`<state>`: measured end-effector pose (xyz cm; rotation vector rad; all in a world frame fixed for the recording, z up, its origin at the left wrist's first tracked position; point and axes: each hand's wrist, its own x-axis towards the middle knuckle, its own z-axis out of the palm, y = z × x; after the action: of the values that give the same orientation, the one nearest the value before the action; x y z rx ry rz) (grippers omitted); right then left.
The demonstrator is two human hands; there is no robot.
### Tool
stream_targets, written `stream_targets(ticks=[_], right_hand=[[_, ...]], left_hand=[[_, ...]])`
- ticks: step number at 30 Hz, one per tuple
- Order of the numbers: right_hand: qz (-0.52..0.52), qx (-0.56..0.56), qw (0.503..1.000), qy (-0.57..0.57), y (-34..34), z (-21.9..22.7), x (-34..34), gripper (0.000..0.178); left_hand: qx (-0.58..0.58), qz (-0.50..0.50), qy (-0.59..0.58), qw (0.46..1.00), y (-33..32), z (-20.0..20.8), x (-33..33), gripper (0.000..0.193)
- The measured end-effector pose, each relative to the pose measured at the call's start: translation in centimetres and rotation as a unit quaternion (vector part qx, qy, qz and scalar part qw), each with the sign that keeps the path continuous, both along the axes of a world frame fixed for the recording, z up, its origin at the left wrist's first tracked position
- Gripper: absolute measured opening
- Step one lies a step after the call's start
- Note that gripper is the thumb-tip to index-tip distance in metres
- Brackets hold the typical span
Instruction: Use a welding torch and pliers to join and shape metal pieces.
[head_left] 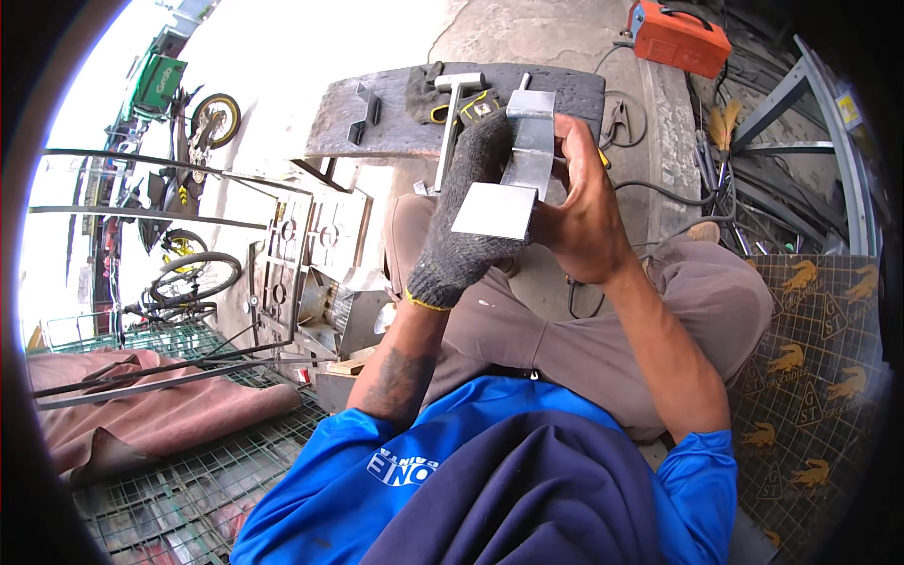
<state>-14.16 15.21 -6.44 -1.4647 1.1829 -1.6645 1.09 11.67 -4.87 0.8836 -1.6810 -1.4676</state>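
A bent, step-shaped sheet-metal bracket (529, 169) is held up between my hands, over the near edge of a dark wooden bench (574, 99). My left hand (469, 202), in a grey knit glove, is closed around its left side. Bare, my right hand (589, 212) grips the right side with curled fingers; some fingertips are hidden behind the metal. Just beyond them on the bench lie a metal hammer (459, 83), a yellow-and-black tape measure (478, 106) and a dark glove (424, 94). A smaller bent metal piece (363, 113) rests farther left.
An orange welding machine (680, 40) stands at the far right, its cables trailing past the bench. Steel frames (800, 94) lean at right. Metal plates with round holes (320, 231) stand at left, near long bars (169, 372) and a reddish cloth (169, 405). A motorbike (179, 169) is parked beyond.
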Motion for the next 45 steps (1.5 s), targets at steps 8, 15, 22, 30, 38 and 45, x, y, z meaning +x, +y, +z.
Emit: stream_targets(ticks=[8, 15, 22, 30, 38, 45], right_hand=[[0.005, -0.002, 1.0, -0.028, 0.1, 0.3, 0.1, 0.082], [-0.021, 0.114, 0.989, -0.09, 0.1, 1.2, 0.0, 0.086], [0.064, 0.164, 0.983, -0.058, 1.1, 3.0, -0.2, 0.062], [-0.046, 0.161, 0.984, 0.061, 0.1, 1.3, -2.1, 0.044], [0.024, 0.15, 0.984, 0.099, -0.1, 1.2, -2.9, 0.013], [0.021, 0.17, 0.976, 0.133, 0.4, 1.6, -2.9, 0.013]], left_hand=[[-0.14, -0.025, 0.031, 0.989, -2.1, -3.6, -0.5, 0.092], [-0.389, 0.04, -0.152, 0.908, -1.4, -1.5, 0.6, 0.038], [0.311, -0.058, 0.509, 0.8, -4.9, -2.5, 2.3, 0.043], [0.342, 0.005, 0.519, 0.783, -4.1, -2.0, 1.9, 0.045], [0.355, -0.052, 0.53, 0.768, -5.1, -2.9, 2.8, 0.045], [0.388, 0.011, 0.508, 0.769, -4.6, -2.5, 2.9, 0.053]])
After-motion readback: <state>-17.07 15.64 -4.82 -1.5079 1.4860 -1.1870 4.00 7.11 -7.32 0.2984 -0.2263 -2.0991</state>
